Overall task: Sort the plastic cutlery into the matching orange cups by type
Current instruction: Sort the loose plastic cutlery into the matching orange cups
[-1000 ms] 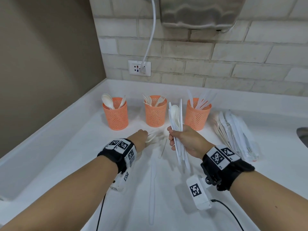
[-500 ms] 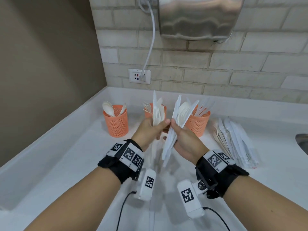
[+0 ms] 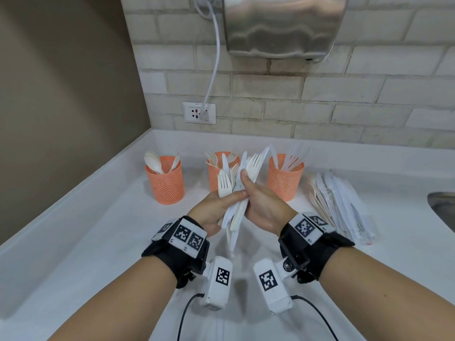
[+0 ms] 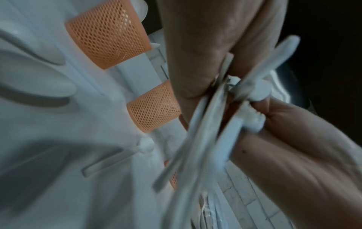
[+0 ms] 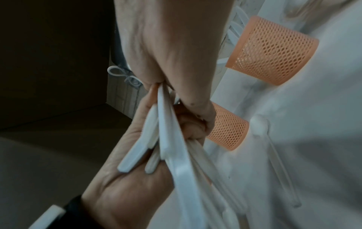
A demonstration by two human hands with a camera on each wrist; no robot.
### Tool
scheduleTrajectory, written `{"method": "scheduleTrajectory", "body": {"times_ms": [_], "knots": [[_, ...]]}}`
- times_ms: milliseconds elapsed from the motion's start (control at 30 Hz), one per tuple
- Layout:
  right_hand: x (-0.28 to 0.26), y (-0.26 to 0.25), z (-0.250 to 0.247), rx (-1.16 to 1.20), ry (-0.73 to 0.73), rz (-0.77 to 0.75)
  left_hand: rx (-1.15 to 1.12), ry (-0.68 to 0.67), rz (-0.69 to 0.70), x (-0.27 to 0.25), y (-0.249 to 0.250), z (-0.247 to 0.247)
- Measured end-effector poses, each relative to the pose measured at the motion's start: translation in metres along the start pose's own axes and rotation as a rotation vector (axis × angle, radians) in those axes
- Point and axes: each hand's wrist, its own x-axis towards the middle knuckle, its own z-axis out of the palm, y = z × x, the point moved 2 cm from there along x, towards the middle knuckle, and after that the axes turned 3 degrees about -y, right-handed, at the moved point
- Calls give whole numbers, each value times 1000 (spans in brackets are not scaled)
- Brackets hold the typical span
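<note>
Three orange mesh cups stand in a row at the back of the counter: the left cup [image 3: 165, 183] holds spoons, the middle cup [image 3: 213, 177] forks, the right cup [image 3: 285, 183] knives. In front of the middle cup my two hands meet around a bundle of white cutlery [image 3: 235, 210]. My left hand [image 3: 227, 201] grips forks [image 3: 224, 183] that stand upright. My right hand [image 3: 247, 185] grips a fork and knives [image 3: 254, 164] that lean right. The handles [image 5: 172, 147] cross between both palms.
A pile of wrapped cutlery [image 3: 341, 205] lies right of the knife cup. A sink edge [image 3: 443, 210] shows at far right. One loose spoon [image 4: 145, 145] lies on the counter [image 3: 98, 230] below the hands. A hand dryer [image 3: 283, 25] hangs above; a brown wall closes the left.
My left hand has lifted cutlery off the counter and come up against my right hand. The two bunches, apart half a second ago, now overlap in one bundle.
</note>
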Motion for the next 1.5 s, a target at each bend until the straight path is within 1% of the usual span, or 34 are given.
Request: {"method": "scheduleTrajectory", "body": {"times_ms": [200,300,333,367,400,467,533,567,633,700,767,867,933,1000,1067,1133,1233,1300,1333,1367,1433,1500], "knots": [[1,6,-3,-51,-31,8,-78,0,33,1,0,3],[1,8,-9,-69,-39,-2,-102,36,29,3,-1,0],[-2,6,-9,-113,-57,-13,-115,48,28,3,-1,-1],[-4,4,-10,-193,-45,-29,-126,52,32,3,-1,-3],[-7,0,-9,-285,-11,-49,-132,54,39,3,-1,-4],[-11,-11,-7,-457,150,-132,-127,56,60,3,-1,-4],[-6,-21,-10,-538,313,-220,-107,64,59,2,-3,-6],[-4,-24,-13,-568,357,-253,-92,72,46,3,-4,-7],[0,-29,-13,-641,378,-285,-53,79,38,3,-5,-7],[1,-28,-11,-747,349,-250,-35,51,61,3,-4,-5],[1,-26,-7,-788,302,-219,-30,0,97,2,-1,1],[2,-25,-6,-762,320,-188,-29,-12,112,0,1,2],[4,-29,-6,-664,355,-153,-20,-8,96,-2,2,0],[8,-36,-8,-558,415,-164,-7,-6,55,-4,1,-2],[12,-41,-11,-454,462,-202,-8,5,18,-4,-1,-3],[14,-47,-13,-333,464,-256,-39,15,5,-4,-3,-5],[15,-58,-16,-166,473,-382,-42,29,5,-4,-4,-8],[15,-66,-17,-172,436,-423,7,35,-6,-5,-5,-9],[15,-70,-16,-250,381,-431,24,40,-13,-5,-5,-10],[14,-72,-13,-396,302,-437,31,45,-19,-6,-5,-10],[10,-71,-7,-865,142,-430,42,47,-24,-5,-5,-10],[9,-66,-1,-1324,31,-379,52,40,-24,-6,-4,-10]]}}
